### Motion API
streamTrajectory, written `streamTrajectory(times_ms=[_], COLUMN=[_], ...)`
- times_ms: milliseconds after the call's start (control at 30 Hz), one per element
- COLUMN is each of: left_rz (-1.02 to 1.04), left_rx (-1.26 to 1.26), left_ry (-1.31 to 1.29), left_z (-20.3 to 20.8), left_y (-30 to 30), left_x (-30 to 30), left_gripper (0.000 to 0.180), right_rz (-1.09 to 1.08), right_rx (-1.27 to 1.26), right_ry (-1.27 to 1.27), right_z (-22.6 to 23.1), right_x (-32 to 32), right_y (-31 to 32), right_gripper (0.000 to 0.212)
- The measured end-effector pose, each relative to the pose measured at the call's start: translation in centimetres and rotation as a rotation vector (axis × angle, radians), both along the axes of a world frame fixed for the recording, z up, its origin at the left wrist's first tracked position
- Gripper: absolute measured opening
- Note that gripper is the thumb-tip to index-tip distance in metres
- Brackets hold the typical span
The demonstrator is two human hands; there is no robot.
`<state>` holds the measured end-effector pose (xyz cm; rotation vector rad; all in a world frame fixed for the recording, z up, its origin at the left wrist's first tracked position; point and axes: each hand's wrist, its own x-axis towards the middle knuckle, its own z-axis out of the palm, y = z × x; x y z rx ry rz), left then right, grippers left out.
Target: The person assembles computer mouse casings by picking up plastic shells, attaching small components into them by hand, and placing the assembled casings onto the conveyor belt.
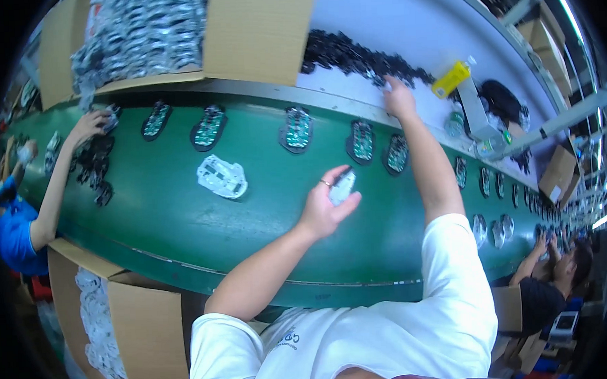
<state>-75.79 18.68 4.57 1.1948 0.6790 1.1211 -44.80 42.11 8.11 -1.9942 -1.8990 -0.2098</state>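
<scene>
My left hand (328,205), with a ring on one finger, is closed around a pale plastic mouse shell (343,188) with a dark end, held above the green conveyor belt (278,238). Across the belt stretches my right arm. At the edge of a heap of small black parts (358,55), my right hand (400,100) has its fingers drawn together; what they pinch, if anything, is too small to make out. Dark mouse bases with green circuit boards (295,129) stand in a row along the belt's far side. A white mouse shell (222,177) lies left of my left hand.
A cardboard box (259,35) of stacked grey parts stands beyond the belt. Another box (147,332) with white parts is at the near left. A yellow bottle (452,79) sits on the far ledge. Co-workers reach in at left (59,173) and right (548,280).
</scene>
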Motion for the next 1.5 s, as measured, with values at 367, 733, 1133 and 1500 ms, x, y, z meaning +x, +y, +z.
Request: streamTrajectory(times_ms=[367, 733, 1133, 1500], left_rz=[-0.028, -0.175, -0.140, -0.148], left_rx=[-0.038, -0.328, -0.101, -0.063], left_ry=[-0.064, -0.472, -0.263, -0.185], left_z=[0.8, -0.6, -0.4, -0.6], left_y=[-1.0, 0.5, -1.0, -1.2], left_x=[-0.6, -1.2, -0.5, -0.9], left_gripper=[0.065, 0.065, 0.074, 0.071], right_rz=[-0.138, 0.315, 0.320, 0.356], right_rx=[0.249, 0.178, 0.194, 0.196], right_ry=[0.063, 1.113, 1.062, 0.811], right_z=[-1.8, 2.7, 0.4, 1.1], right_x=[-0.9, -14.1, -18.1, -16.1], right_y=[1.9, -22.7, -30.1, -30.0], right_gripper=[0.018, 0.018, 0.018, 0.015])
